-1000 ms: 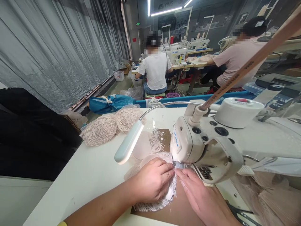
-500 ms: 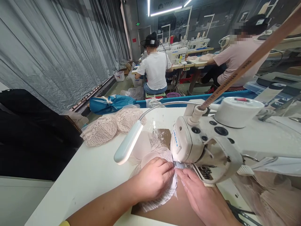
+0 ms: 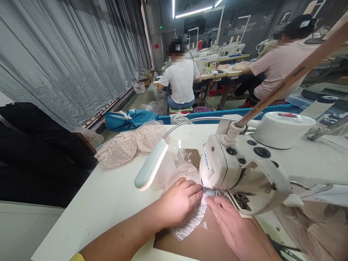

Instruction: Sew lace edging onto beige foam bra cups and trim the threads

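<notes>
Left arm: the forearm (image 3: 122, 232) is bare and narrows evenly toward the wrist. At its elbow end, a yellow strip of material (image 3: 77, 257) with a curved edge crosses the arm; the frame cuts it off, so sleeve or separate band cannot be determined. Left hand (image 3: 181, 202): bare, with a broad, rounded back and visible knuckles. Right hand (image 3: 235, 221): bare, with a long, smooth back and tapered fingers; the wrist is likewise bare.

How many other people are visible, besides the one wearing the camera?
2: a person in white at centre back, a person in pink at right back; others may be hidden.
</notes>
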The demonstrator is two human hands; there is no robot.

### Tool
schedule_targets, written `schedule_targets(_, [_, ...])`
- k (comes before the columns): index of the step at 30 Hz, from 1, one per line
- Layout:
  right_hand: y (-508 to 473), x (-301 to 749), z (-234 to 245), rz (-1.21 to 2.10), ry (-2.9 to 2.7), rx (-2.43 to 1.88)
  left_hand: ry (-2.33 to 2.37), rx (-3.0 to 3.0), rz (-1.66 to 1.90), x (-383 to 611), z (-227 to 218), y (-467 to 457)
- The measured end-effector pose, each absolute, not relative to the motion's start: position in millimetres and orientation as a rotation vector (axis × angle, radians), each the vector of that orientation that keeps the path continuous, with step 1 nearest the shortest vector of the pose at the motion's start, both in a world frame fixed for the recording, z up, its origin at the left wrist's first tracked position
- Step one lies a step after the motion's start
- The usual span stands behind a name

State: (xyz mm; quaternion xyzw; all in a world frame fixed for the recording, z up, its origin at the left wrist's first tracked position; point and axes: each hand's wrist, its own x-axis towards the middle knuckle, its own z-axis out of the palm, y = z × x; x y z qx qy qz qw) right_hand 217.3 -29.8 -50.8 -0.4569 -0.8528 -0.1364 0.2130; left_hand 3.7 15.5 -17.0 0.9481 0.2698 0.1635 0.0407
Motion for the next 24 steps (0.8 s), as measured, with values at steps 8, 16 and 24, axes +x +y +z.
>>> schedule_targets(8, [-31, 215, -49, -0.385, -2.384, -1.302, 0.918, 2.868, 0.507, 1, -19, 18])
schedule_targets(16, [-26, 214, -39, -0.323, -2.374, -1.252, 0.904, 2.868, 0.438, -6, -12, 14])
schedule_targets(24, [-29, 219, -42, -0.250, -2.389, -1.274, 0.732, 2.838, 0.450, -10, -11, 12])
